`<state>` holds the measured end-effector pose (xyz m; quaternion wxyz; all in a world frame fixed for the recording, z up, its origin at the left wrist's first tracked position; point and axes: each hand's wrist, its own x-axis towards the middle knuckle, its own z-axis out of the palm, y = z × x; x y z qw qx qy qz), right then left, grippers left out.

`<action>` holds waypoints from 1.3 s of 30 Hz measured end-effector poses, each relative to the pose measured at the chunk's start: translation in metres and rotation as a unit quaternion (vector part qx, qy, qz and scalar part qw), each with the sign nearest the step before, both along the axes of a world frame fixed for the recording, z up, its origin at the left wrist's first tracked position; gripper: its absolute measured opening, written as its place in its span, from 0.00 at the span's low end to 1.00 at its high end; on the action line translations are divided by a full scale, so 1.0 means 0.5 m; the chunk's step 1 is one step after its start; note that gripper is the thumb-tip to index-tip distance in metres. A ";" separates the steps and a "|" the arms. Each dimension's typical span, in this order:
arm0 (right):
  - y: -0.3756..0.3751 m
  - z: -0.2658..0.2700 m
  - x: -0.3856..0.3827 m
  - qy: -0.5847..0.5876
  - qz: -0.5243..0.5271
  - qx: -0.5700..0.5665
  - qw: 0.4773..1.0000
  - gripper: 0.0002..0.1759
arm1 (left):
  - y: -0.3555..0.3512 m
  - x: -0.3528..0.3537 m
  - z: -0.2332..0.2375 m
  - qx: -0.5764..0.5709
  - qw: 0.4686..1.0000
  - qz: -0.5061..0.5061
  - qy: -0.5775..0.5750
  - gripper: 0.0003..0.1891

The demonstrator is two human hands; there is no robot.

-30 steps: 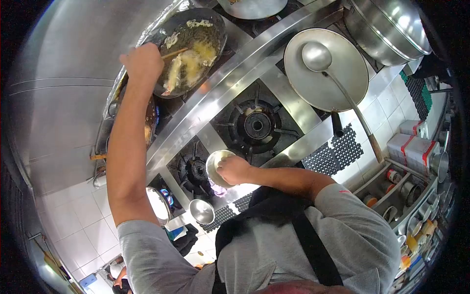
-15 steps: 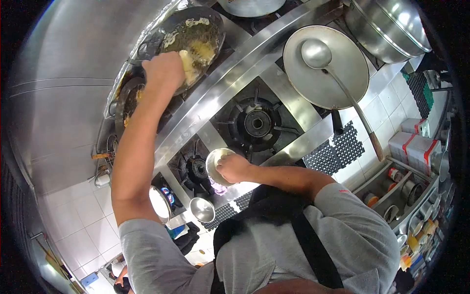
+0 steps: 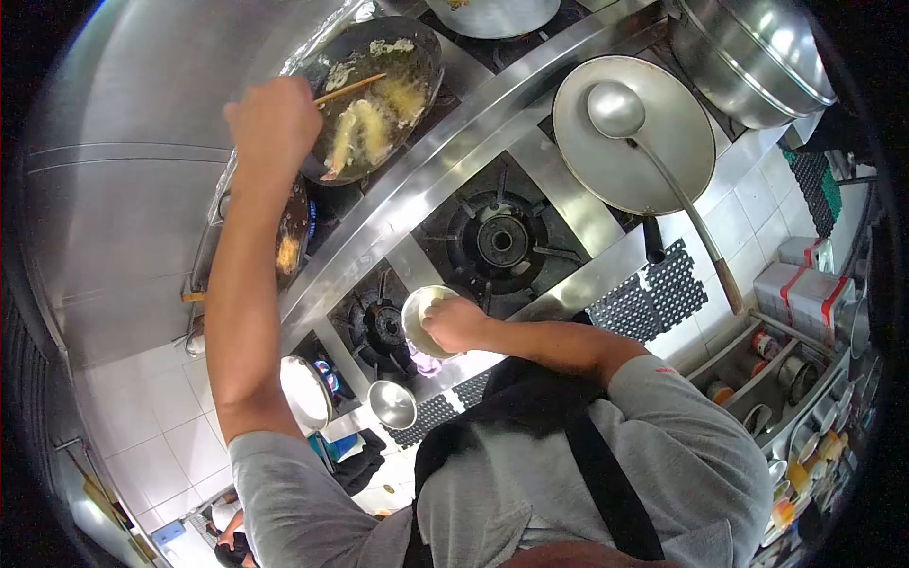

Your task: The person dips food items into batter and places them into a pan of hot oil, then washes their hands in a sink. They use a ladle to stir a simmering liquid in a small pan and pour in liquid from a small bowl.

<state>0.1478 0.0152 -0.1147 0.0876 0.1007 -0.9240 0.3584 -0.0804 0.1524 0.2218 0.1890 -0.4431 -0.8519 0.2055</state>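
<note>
At the upper left, my left hand (image 3: 275,123) is closed around a pair of wooden chopsticks (image 3: 350,89) that reach over a dark wok (image 3: 431,71). Pale battered pieces (image 3: 358,133) fry in the oil of this wok, with loose yellow batter bits beside them. My right hand (image 3: 456,325) grips the rim of a small metal bowl (image 3: 414,343), its fingers partly inside; pale contents show in it. A second dark pan (image 3: 295,222) with a golden piece (image 3: 287,254) lies below my left hand, partly hidden by the forearm.
A large wok (image 3: 587,175) with a long-handled ladle (image 3: 615,109) sits at the right. Bare burners (image 3: 502,241) lie in the middle. An empty metal bowl (image 3: 392,404) and a white pan (image 3: 305,393) over a blue flame are lower left. Another person (image 3: 230,525) shows at bottom left.
My left hand has moved left and slightly up, uncovering the chopsticks and the battered pieces in the wok. My right hand and its bowl are almost unmoved.
</note>
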 end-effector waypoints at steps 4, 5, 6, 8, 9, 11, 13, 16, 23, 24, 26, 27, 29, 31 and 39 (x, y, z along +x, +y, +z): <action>0.004 0.007 0.002 0.013 -0.006 0.001 1.000 0.09 | 0.081 -0.034 -0.075 -0.018 1.000 -0.005 0.007 0.09; 0.005 0.010 0.002 0.010 -0.006 0.006 1.000 0.09 | 0.106 -0.037 -0.093 -0.035 0.999 0.010 -0.013 0.09; 0.005 0.008 0.002 0.012 -0.006 0.005 1.000 0.09 | 0.124 -0.038 -0.109 -0.051 0.998 0.024 -0.033 0.09; 0.006 0.002 0.004 0.032 -0.012 -0.001 0.999 0.09 | 0.143 -0.040 -0.141 -0.052 0.998 0.016 -0.033 0.09; 0.006 0.000 0.002 0.032 -0.015 -0.002 0.999 0.09 | 0.153 -0.045 -0.157 -0.052 0.998 0.008 -0.036 0.09; 0.003 -0.003 0.000 -0.008 0.000 -0.005 1.000 0.10 | 0.167 -0.063 -0.177 -0.064 0.996 0.026 -0.057 0.10; 0.010 0.005 0.003 -0.007 0.000 -0.011 1.000 0.10 | 0.166 -0.081 -0.198 -0.080 0.993 0.036 -0.075 0.12; 0.014 0.008 0.002 -0.007 0.002 -0.016 1.000 0.11 | 0.151 -0.096 -0.222 -0.081 0.993 0.048 -0.072 0.09; 0.006 -0.004 0.000 0.017 -0.005 0.001 1.000 0.10 | 0.110 -0.098 -0.162 -0.064 0.994 0.071 -0.062 0.10; 0.003 -0.006 0.000 0.016 -0.004 0.002 1.000 0.10 | 0.099 -0.092 -0.140 -0.030 0.998 0.044 -0.032 0.10; -0.001 -0.010 0.001 0.022 -0.016 -0.002 1.000 0.10 | 0.071 -0.082 -0.101 0.005 1.000 0.019 -0.004 0.10; 0.000 -0.008 0.002 0.022 -0.014 0.000 1.000 0.10 | 0.054 -0.078 -0.081 0.022 1.000 0.005 0.009 0.11; 0.001 -0.005 0.002 0.024 -0.023 -0.003 0.999 0.10 | 0.021 -0.076 -0.065 0.040 0.999 -0.008 0.023 0.11; 0.001 0.000 0.001 0.018 -0.017 0.005 1.000 0.10 | -0.007 -0.079 -0.067 0.059 0.997 0.008 -0.049 0.11; 0.002 0.013 -0.002 -0.015 0.005 0.013 1.000 0.10 | -0.014 -0.085 -0.160 -0.041 0.980 0.102 -0.163 0.12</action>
